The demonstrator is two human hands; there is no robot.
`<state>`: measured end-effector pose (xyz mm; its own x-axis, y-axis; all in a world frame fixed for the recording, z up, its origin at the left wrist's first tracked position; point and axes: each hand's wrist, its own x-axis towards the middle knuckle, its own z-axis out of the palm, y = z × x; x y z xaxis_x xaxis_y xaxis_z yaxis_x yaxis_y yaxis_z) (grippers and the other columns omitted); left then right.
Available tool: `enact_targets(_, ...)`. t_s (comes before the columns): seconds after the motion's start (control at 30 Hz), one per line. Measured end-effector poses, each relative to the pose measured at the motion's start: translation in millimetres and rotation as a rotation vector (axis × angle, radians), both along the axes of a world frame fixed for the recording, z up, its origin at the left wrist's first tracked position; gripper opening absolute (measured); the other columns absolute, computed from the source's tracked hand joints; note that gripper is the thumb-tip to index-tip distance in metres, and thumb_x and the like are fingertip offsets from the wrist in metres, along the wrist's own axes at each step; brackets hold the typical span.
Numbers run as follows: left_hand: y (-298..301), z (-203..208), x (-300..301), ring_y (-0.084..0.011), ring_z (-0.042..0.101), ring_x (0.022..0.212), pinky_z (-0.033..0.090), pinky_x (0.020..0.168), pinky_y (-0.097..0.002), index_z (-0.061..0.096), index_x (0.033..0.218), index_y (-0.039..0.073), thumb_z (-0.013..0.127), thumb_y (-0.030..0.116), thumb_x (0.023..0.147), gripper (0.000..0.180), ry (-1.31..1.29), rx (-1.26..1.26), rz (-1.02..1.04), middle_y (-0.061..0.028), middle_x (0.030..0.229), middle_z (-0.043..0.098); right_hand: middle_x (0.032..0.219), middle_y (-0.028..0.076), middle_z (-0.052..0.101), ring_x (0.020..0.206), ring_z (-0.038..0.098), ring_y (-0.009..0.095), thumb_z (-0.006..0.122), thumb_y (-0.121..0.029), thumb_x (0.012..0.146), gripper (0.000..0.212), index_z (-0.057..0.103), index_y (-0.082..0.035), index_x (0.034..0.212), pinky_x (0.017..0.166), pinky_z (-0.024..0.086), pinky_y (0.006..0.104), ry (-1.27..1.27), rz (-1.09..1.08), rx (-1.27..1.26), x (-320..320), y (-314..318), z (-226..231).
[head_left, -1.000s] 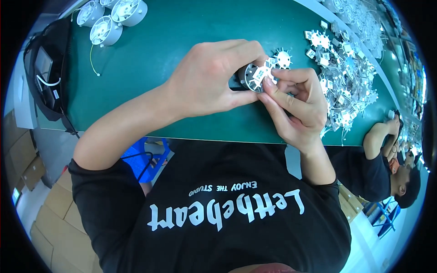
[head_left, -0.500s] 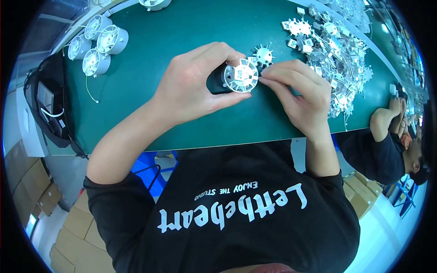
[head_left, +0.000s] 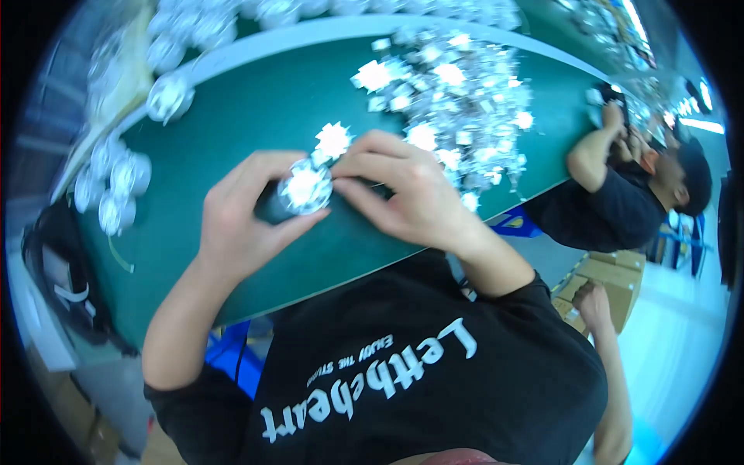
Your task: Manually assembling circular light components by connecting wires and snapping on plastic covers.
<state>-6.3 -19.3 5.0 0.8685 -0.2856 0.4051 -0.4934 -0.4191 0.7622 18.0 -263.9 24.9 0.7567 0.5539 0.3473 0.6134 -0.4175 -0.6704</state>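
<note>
A green counter [head_left: 232, 132] is filling the upper frame, with a heap of silvery star-shaped parts [head_left: 457, 85] lying at upper right. At centre, the left hand [head_left: 240, 225] is gripping a round silvery lamp part [head_left: 304, 188], its fingers wrapping it, while the right hand [head_left: 411, 198] is pinching its rim.

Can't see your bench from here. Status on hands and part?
Left hand gripping round white disc on dark holder. Right hand fingertips at disc's edge. Star piece just behind; loose pile farther right, clear.
</note>
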Motion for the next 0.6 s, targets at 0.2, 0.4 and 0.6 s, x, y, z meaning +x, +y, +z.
enact_targets(0.2,9.7,-4.9,0.9,-0.0355,0.074,0.114,0.060,0.096,-0.0398,0.067,0.120,0.005,0.101,0.012,0.072,0.059,-0.240,0.003,-0.075,-0.0169,0.123,0.076,0.114,0.015,0.074,0.104,0.076,0.024,0.080,-0.009,0.097,0.041,0.070,0.001,0.136,0.090,0.064,0.0351,0.612,0.078,0.292,7.2,7.1,8.3)
enact_targets(0.4,-0.8,-0.5,-2.6,-0.0313,0.071,0.121,0.057,0.103,-0.0391,0.063,0.135,0.001,0.098,0.018,0.082,0.066,-0.068,-0.483,-0.009,-0.0180,0.133,0.072,0.127,0.015,0.072,0.117,0.072,0.022,0.080,-0.007,0.099,0.052,0.065,-0.003,0.148,0.101,0.064,0.0370,0.617,0.131,0.256,11.7,10.9,26.2)
enact_targets(0.6,21.5,-3.1,2.2,-0.0230,0.071,0.122,0.058,0.105,-0.0343,0.056,0.145,-0.008,0.088,0.008,0.093,0.063,0.571,-0.684,-0.121,-0.0195,0.136,0.069,0.127,0.016,0.072,0.114,0.073,0.023,0.078,-0.006,0.100,0.048,0.067,-0.001,0.146,0.100,0.064,0.0368,0.524,0.119,0.273,17.3,20.4,29.8)
